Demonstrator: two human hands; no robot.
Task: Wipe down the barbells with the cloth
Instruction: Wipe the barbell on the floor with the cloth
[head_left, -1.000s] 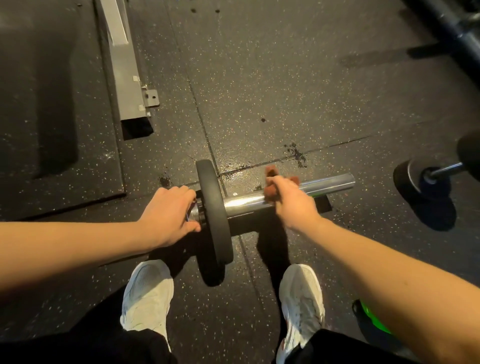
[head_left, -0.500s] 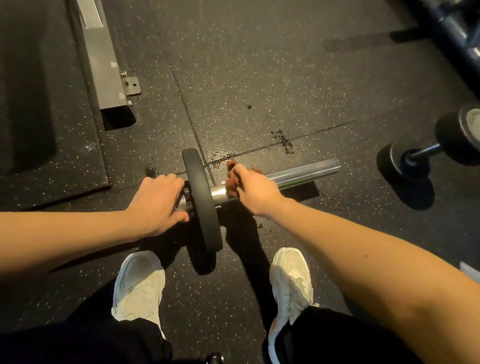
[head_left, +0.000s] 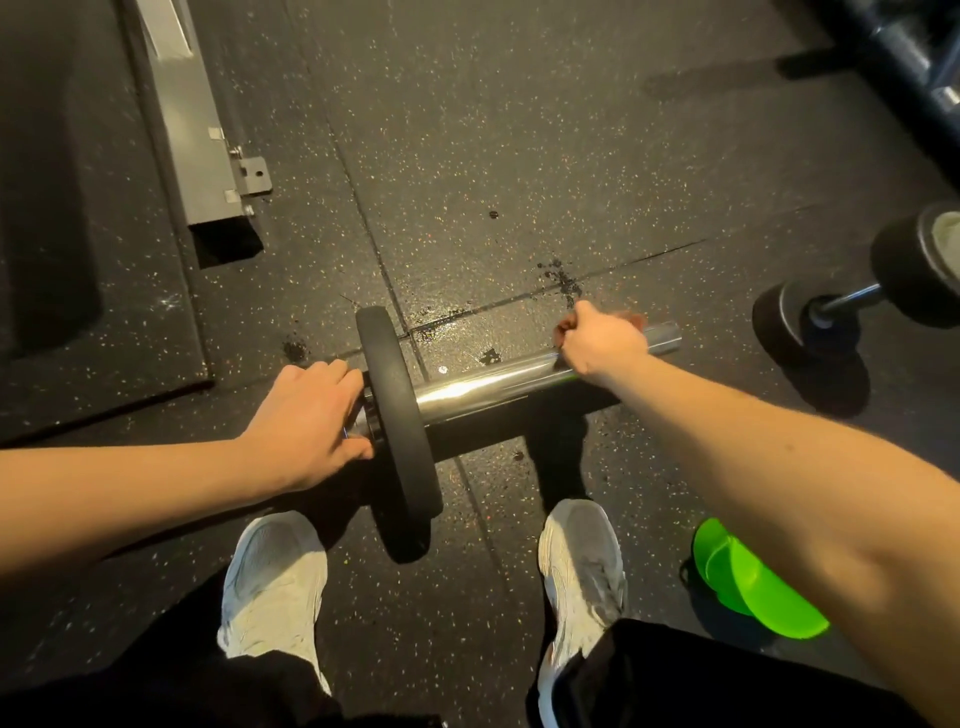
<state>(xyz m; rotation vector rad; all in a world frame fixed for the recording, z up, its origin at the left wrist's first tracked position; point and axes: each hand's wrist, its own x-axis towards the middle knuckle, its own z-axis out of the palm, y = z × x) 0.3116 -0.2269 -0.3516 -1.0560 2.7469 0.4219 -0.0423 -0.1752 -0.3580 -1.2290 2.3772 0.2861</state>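
Two hands, both clamped and well apart, work along one barbell that stands on its single black plate on the speckled rubber floor.

Left hand: fingers curled over the bar just beside the plate, on the side away from the chrome sleeve.

Right hand: closed into a fist round one reddish cloth and pressed against the chrome sleeve near its free end (only a small edge of the cloth shows past the knuckles, the rest being hidden under the hand).

Counted from where one stands:
- One barbell end, one plate and one cloth.
- One dumbbell with two dark heads, lying on the floor to the right, near the sleeve's tip but apart from it.
- Two white shoes, one on each side of the plate and on the near side of the bar.
- One bright green plastic object on the floor, just right of the right shoe and partly behind the right forearm.
- One grey metal rail with a small bracket, at the far left.
- One wet patch glistening on the floor just beyond the sleeve, along a seam between the mats.
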